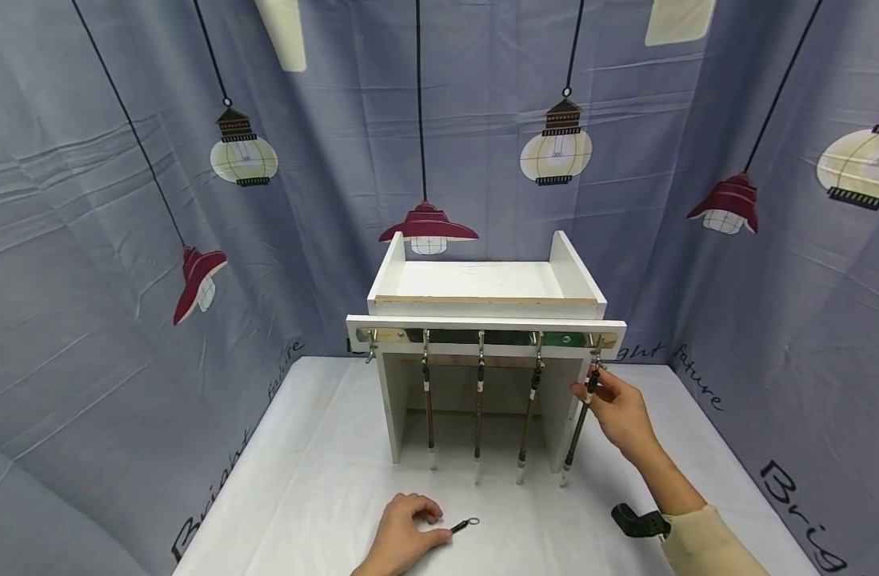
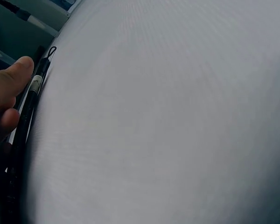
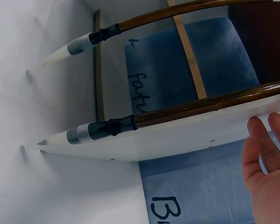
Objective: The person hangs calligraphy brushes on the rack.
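My right hand (image 1: 621,416) pinches the top of the rightmost brush (image 1: 577,436), beside its hook (image 1: 598,346). That brush hangs almost upright with a pale tip; in the right wrist view, other fingers (image 3: 263,147) of this hand are below its brown handle (image 3: 191,108). On the table, my left hand (image 1: 401,530) has bent fingers, with its thumb against a dark brush (image 1: 464,526) that ends in a small loop. Most of this brush is hidden under the hand; the left wrist view shows its dark handle (image 2: 24,114) alongside the fingers, grip unclear.
A white wooden stand (image 1: 389,408) carries a hook rail (image 1: 446,338). Three more brushes (image 1: 478,416) hang from it, and its leftmost hook (image 1: 371,344) bears none. White cloth (image 1: 302,480) covers the table. A lamp-patterned curtain (image 1: 338,160) surrounds it.
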{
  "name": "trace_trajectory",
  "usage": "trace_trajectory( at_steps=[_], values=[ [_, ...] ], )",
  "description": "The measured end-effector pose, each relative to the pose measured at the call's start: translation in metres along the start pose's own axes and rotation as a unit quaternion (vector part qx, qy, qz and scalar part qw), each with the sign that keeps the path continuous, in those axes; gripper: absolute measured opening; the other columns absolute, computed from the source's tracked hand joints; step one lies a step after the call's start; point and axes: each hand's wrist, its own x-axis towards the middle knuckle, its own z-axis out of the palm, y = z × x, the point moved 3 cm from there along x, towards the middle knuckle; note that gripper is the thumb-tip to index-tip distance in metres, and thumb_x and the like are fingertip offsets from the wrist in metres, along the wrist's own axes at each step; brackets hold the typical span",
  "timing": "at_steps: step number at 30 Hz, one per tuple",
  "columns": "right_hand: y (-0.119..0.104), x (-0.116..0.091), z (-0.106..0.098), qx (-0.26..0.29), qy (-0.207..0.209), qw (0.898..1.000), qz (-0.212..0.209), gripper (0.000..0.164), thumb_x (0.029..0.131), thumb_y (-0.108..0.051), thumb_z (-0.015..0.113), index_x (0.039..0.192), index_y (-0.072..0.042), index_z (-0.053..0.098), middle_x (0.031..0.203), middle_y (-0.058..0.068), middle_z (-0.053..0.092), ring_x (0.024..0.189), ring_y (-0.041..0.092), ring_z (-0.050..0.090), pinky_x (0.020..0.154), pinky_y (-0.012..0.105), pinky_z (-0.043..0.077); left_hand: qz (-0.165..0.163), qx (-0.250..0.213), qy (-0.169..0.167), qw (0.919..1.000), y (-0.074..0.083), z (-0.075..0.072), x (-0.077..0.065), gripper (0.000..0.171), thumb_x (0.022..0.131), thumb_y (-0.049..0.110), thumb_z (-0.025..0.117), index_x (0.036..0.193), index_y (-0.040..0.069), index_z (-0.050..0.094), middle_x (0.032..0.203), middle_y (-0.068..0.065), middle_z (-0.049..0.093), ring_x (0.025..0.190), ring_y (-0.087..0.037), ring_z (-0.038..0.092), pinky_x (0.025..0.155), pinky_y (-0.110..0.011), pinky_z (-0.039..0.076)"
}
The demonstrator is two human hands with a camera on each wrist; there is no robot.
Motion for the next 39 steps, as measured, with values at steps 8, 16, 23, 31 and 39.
trace_trajectory(
  at_steps=[8,16,23,31,39],
  values=[
    [-0.002,0.002,-0.001,0.003,0.004,1.000,-0.003,0.076,0.099,-0.044,0.067,0.157,-0.003,0.041,0.153,0.027,0.049,0.137,0.047,0.053,0.110,0.064,0.045,0.035,0.065,0.008,0.9973,0.000,0.003,0.000,0.022,0.073,0.043,0.091,0.085,0.034,0.075,0.080,0.026,0.062,0.082,0.002,0.045,0.080,-0.028,0.037],
    [0.000,0.000,0.000,0.006,0.003,1.000,0.004,0.077,0.099,-0.044,0.068,0.157,-0.002,0.040,0.154,0.027,0.048,0.138,0.047,0.052,0.111,0.064,0.044,0.032,0.068,0.000,0.9972,0.004,0.005,-0.003,0.017,0.073,0.037,0.092,0.075,0.033,0.076,0.066,0.027,0.056,0.074,0.004,0.041,0.074,-0.025,0.031],
    [0.004,0.000,0.003,-0.021,0.011,1.000,-0.003,0.078,0.099,-0.049,0.065,0.157,-0.002,0.041,0.153,0.027,0.049,0.136,0.047,0.054,0.107,0.061,0.049,0.013,0.063,-0.024,0.9976,0.004,0.004,-0.003,0.014,0.077,0.038,0.090,0.077,0.032,0.077,0.066,0.026,0.057,0.072,0.004,0.041,0.073,-0.026,0.030],
    [0.004,0.001,0.002,-0.020,0.007,1.000,-0.002,0.078,0.099,-0.050,0.064,0.156,-0.002,0.041,0.151,0.027,0.051,0.136,0.047,0.054,0.107,0.063,0.048,0.011,0.055,-0.011,0.9984,0.008,0.001,0.000,0.012,0.081,0.036,0.088,0.077,0.034,0.077,0.068,0.026,0.056,0.073,0.004,0.042,0.074,-0.025,0.030],
    [0.004,0.002,0.001,-0.022,0.012,1.000,-0.009,0.076,0.099,-0.049,0.065,0.156,-0.002,0.043,0.153,0.027,0.050,0.135,0.047,0.055,0.105,0.063,0.049,0.078,0.035,0.042,0.9955,0.021,-0.008,0.006,0.009,0.083,0.023,0.087,0.080,0.025,0.079,0.070,0.019,0.060,0.064,0.009,0.051,0.061,-0.013,0.045]
  ],
)
